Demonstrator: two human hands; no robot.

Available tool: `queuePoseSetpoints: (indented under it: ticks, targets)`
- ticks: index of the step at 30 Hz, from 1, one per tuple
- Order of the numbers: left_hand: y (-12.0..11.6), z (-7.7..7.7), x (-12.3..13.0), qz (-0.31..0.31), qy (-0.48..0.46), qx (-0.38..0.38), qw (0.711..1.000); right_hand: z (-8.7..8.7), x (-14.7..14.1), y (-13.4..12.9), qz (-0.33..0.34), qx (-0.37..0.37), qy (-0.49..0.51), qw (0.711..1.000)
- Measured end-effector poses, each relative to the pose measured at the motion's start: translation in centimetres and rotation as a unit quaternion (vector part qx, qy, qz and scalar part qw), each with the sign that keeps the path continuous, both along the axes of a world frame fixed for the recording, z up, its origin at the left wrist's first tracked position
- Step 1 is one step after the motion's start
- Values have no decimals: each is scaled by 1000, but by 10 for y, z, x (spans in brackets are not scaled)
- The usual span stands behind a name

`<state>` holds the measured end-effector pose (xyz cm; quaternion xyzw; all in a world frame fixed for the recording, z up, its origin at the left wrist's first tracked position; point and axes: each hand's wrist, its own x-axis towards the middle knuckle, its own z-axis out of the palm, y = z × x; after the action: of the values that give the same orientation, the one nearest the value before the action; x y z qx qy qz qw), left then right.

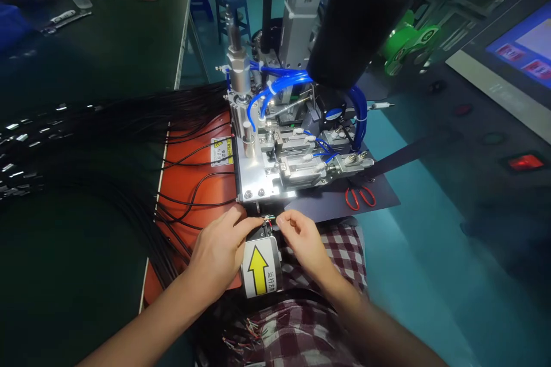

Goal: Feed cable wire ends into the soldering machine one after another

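Note:
My left hand (219,249) is closed, thumb and index finger reaching to a small metal and green piece (270,218) with a thin red wire by it. My right hand (306,243) faces it from the other side, its fingers pinched close to that piece. Anything between the fingertips of either hand is too small to make out. Just below the piece is a black holder on the machine, with a white cover (261,269) bearing a yellow arrow. The silver machine (275,166) with blue air hoses stands directly beyond both hands.
Black cables (172,106) run across the dark table (107,69) and over an orange-red surface (193,155). Red-handled scissors (360,198) lie on a dark plate at the right. Loose wire ends (243,335) rest by the checked cloth. A control panel (495,86) stands right.

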<state>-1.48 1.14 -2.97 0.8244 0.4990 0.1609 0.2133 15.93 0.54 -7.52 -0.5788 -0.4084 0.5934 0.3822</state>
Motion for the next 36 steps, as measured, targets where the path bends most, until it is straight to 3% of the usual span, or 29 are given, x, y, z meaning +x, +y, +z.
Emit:
queuePoseSetpoints:
  ticks: [4, 8, 10, 13, 15, 17, 20, 24, 28, 36]
  targets:
    - [0, 0, 1, 3, 4, 1, 1000, 16, -4, -9, 31, 68, -104, 992]
    - [0, -1, 0, 11, 15, -7, 1000, 32, -3, -2, 56, 186, -265, 945]
    - [0, -2, -1, 9, 11, -4, 1000, 32, 0, 4, 60, 168, -230, 957]
    - [1, -1, 0, 1, 10, 4, 1000, 19, 5, 9, 65, 34, -31, 997]
    - [0, 1, 2, -9, 34, 29, 999, 9, 6, 11, 63, -28, 71, 995]
    - [-2, 4, 4, -11, 82, 75, 994, 2, 7, 11, 55, -40, 113, 991]
    - [-6, 7, 7, -19, 140, 99, 985, -1, 6, 11, 42, -16, 108, 993]
    - [-8, 4, 5, -31, 74, 27, 996, 3, -2, 13, 24, 16, 51, 998]
    - [-4, 0, 1, -5, 23, 22, 999, 5, -8, 12, -3, -5, 70, 997]
    - [1, 9, 4, -19, 64, 13, 998, 4, -5, 12, 2, -10, 87, 996]
